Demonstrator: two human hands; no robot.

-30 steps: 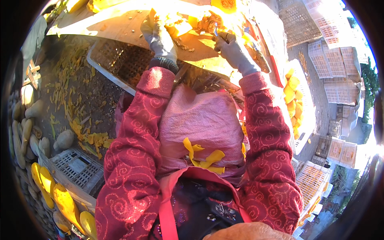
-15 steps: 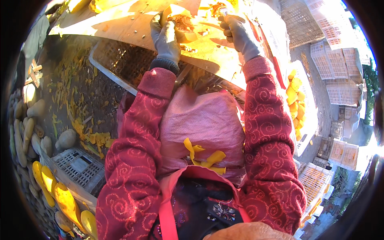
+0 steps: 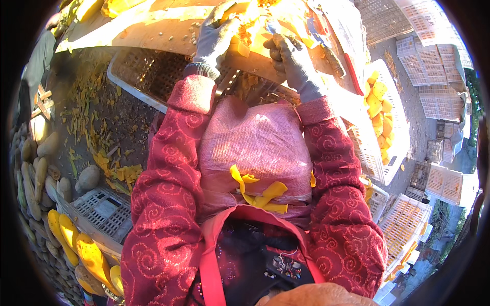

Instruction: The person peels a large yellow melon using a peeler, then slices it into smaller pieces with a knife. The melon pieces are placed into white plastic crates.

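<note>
My left hand (image 3: 213, 41), in a grey glove, is closed round a piece of orange squash (image 3: 242, 45) over the wooden work board. Glare washes out much of that piece. Close by on its right, my gloved right hand (image 3: 292, 58) is curled round a small tool with a metal end (image 3: 274, 27); its exact kind is hard to make out. The tool's end is beside the squash. To the right of this hand, a knife (image 3: 332, 60) with a worn handle lies on the board. Orange scraps and pale seeds (image 3: 191, 36) are scattered on the board (image 3: 148, 33).
A crate (image 3: 135, 84) stands under the board's near edge. Pink sacking (image 3: 255, 137) with yellow peelings (image 3: 270, 196) covers my lap. On the right is a white crate of cut squash (image 3: 377, 109), with stacked crates beyond. Peeled squashes (image 3: 92, 257) and whole squashes (image 3: 35, 178) lie left.
My right hand has come left and nearer to me, beside the squash. My left hand has shifted slightly right and away. The knife on the right now shows.
</note>
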